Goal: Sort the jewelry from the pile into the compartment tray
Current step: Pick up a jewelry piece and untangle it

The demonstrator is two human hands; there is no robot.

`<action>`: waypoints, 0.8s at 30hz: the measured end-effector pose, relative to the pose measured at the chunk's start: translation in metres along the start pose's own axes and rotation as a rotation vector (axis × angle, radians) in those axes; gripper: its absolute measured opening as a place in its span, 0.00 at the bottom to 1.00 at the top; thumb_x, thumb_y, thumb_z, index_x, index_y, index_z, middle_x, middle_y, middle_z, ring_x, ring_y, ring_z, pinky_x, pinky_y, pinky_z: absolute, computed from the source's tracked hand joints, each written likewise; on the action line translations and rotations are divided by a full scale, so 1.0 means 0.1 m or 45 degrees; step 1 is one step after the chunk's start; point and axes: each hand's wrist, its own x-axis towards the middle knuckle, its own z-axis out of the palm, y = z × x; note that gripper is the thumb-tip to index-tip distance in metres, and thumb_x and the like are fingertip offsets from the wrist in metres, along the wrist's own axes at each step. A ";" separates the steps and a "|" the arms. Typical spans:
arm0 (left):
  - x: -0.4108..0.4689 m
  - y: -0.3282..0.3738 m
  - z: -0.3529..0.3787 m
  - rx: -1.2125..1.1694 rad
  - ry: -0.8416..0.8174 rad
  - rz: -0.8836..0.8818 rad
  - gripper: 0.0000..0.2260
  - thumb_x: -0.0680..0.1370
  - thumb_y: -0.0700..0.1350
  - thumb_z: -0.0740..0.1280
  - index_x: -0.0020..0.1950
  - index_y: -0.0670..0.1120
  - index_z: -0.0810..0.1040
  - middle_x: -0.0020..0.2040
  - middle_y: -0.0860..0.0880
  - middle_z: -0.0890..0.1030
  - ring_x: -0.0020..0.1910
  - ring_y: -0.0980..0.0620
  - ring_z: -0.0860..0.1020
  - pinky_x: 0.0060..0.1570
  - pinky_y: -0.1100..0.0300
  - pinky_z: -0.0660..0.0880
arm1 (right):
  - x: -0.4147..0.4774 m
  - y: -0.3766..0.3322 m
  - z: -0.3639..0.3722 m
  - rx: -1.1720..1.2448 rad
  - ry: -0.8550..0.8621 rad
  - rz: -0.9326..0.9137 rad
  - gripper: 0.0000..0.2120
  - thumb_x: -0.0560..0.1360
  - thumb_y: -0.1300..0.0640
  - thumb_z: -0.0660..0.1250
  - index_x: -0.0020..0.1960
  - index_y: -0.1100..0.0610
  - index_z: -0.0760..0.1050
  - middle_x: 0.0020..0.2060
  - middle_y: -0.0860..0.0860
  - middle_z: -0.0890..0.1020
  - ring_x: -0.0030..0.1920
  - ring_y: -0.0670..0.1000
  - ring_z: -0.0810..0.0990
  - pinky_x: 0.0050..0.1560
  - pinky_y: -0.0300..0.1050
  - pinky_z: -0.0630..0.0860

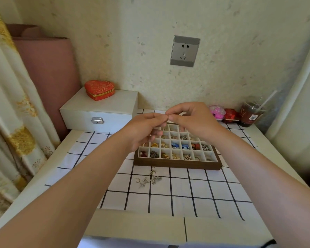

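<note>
1. Brown wood frames the compartment tray (177, 165), which sits on a black-and-white checked cloth (186, 197) over the counter (140, 228). Its white front row has seven cells, and the far rows are partly hidden behind the hands.
2. Both hands are raised over the back of the tray with fingertips meeting. The left hand (144, 130) and right hand (192, 117) each pinch one tiny piece (167, 118). It is almost covered by the fingers and too small to identify.
3. Front-row cells hold, from the left, a red piece with a pearl, a dark chain, gold pieces, gold rings, silvery pieces, a thin ring and a small dark item. The next row back shows gold rings, two blue pieces, a red-brown piece and a dark chain.
4. One jewelry pile (150, 179) lies on the cloth just in front of the tray. It is loose silvery hooks and studs, too fine and tangled to count.
5. One white latched box (100, 111) stands at the back left with one red heart-shaped box (99, 90) on top.
6. At the back right are a pink trinket (217, 111), a small red box (231, 115) and a lidded drink cup (250, 114) with a straw.
</note>
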 end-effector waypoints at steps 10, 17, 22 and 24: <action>0.31 0.03 0.24 0.064 0.062 0.011 0.10 0.81 0.52 0.65 0.55 0.50 0.83 0.46 0.54 0.86 0.40 0.57 0.80 0.39 0.63 0.74 | 0.23 0.22 -0.29 -0.147 -0.041 0.042 0.04 0.72 0.56 0.77 0.46 0.50 0.86 0.33 0.40 0.85 0.30 0.45 0.77 0.34 0.32 0.75; 0.50 -0.19 0.21 0.902 0.207 0.338 0.16 0.81 0.55 0.63 0.68 0.57 0.76 0.62 0.59 0.78 0.61 0.57 0.74 0.61 0.56 0.70 | 0.52 0.63 -0.28 -0.436 -0.025 0.097 0.04 0.74 0.57 0.73 0.44 0.48 0.84 0.42 0.42 0.83 0.39 0.37 0.80 0.48 0.39 0.78; 0.54 -0.45 0.08 1.665 0.156 0.507 0.23 0.80 0.61 0.60 0.75 0.58 0.67 0.74 0.53 0.68 0.74 0.49 0.60 0.72 0.47 0.57 | 0.53 0.82 -0.15 -0.733 -0.204 0.288 0.06 0.74 0.54 0.71 0.40 0.46 0.82 0.40 0.39 0.82 0.44 0.42 0.80 0.53 0.51 0.81; 0.55 -0.50 0.07 1.710 0.125 0.499 0.25 0.80 0.62 0.59 0.76 0.58 0.64 0.76 0.52 0.65 0.76 0.49 0.57 0.74 0.47 0.54 | 0.54 0.83 -0.12 -0.757 -0.232 0.326 0.07 0.74 0.56 0.70 0.39 0.47 0.83 0.40 0.41 0.84 0.44 0.43 0.81 0.53 0.51 0.82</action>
